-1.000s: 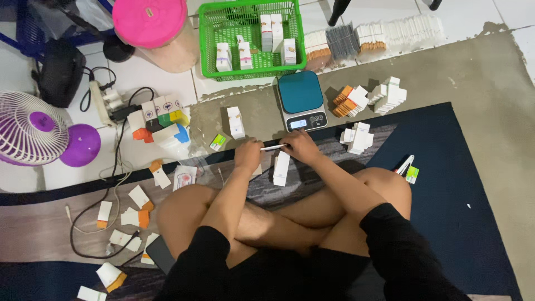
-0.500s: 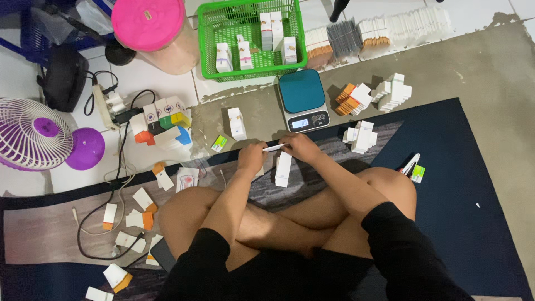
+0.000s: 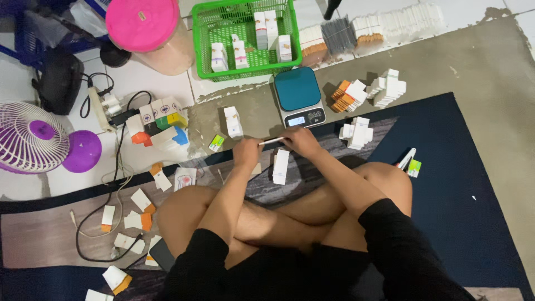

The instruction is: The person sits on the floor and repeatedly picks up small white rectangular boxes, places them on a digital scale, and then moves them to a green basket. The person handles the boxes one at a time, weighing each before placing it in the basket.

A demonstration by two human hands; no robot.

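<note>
Scale (image 3: pixel 299 96) beyond hand-held, perhaps tube (image 3: pixel 271 141)

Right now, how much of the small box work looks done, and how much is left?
Done: a few upright boxes stand in the green basket. In hand: the left hand and right hand hold a thin white piece between them, in front of the scale. Left: flat boxes lie scattered on the mat.
</note>
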